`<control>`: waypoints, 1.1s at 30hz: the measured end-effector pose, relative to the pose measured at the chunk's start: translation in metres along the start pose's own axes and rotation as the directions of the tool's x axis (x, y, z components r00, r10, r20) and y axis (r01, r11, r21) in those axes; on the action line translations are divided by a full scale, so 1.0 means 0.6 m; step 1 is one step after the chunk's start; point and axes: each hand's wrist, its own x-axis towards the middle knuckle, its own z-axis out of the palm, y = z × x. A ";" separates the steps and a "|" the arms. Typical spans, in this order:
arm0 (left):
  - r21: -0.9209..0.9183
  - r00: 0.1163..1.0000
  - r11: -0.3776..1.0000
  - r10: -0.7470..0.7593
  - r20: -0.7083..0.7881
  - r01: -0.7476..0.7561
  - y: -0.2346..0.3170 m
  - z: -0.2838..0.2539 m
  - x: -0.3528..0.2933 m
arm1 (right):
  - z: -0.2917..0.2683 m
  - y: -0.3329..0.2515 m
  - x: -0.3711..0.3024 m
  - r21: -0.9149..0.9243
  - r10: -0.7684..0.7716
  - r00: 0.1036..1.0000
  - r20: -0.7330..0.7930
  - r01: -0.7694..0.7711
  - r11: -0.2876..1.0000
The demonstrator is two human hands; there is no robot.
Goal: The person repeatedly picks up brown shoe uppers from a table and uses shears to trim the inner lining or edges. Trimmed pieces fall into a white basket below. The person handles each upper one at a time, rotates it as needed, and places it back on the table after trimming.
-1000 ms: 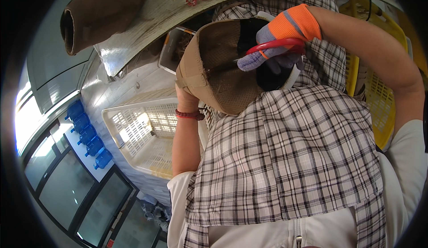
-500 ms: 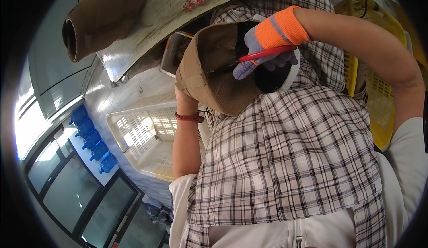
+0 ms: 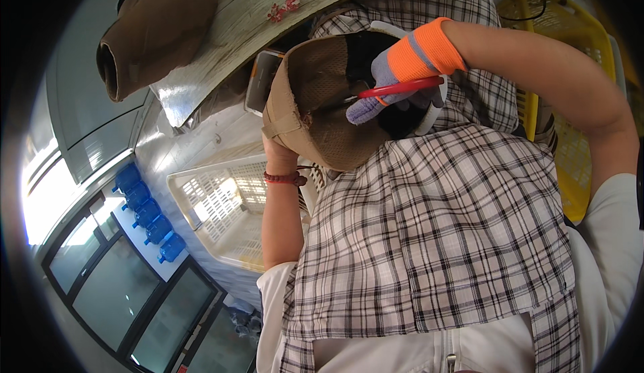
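A brown boot [image 3: 284,108] lies tilted in my lap, its wide opening showing a tan mesh lining with black material deeper in. My left hand [image 3: 278,150] grips it from the left outer side; the fingers are hidden behind the boot, and a red beaded bracelet [image 3: 285,179] circles the wrist. In a purple-grey glove with an orange cuff, my right hand [image 3: 388,71] is closed around red-handled scissors [image 3: 404,88]. The scissors' tip points left into the boot opening, close to the lining. A pale edge, perhaps the sole, shows at the boot's right.
Another brown boot [image 3: 161,34] lies on the worn table [image 3: 235,27] at upper left. A cream plastic basket [image 3: 235,235] stands at my left, a yellow one [image 3: 577,58] at my right. Several blue water jugs [image 3: 157,229] line the far left. A checked apron [image 3: 429,232] covers my lap.
The boot has tipped slightly left, and my right hand with the scissors has shifted a little left and down. The background has moved slightly with the view.
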 end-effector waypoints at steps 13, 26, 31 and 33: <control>0.403 0.997 0.914 -0.066 0.028 0.049 -0.023 -0.019 -0.022 | -0.004 -0.030 0.031 -0.052 0.059 0.998 0.024 -0.058 0.997; -0.079 0.995 0.992 -0.100 -0.025 0.098 -0.024 -0.011 -0.004 | 0.051 -0.043 -0.019 -0.394 -0.075 0.969 -0.234 -0.024 0.919; 0.446 0.980 0.877 0.201 -0.001 -0.179 0.064 -0.030 -0.002 | 0.075 0.065 -0.020 0.002 -0.146 0.875 -0.461 0.166 0.986; -0.026 0.982 0.998 0.049 -0.181 -0.054 0.122 -0.037 -0.006 | 0.102 0.093 -0.007 0.230 -0.285 0.692 -0.663 0.551 0.802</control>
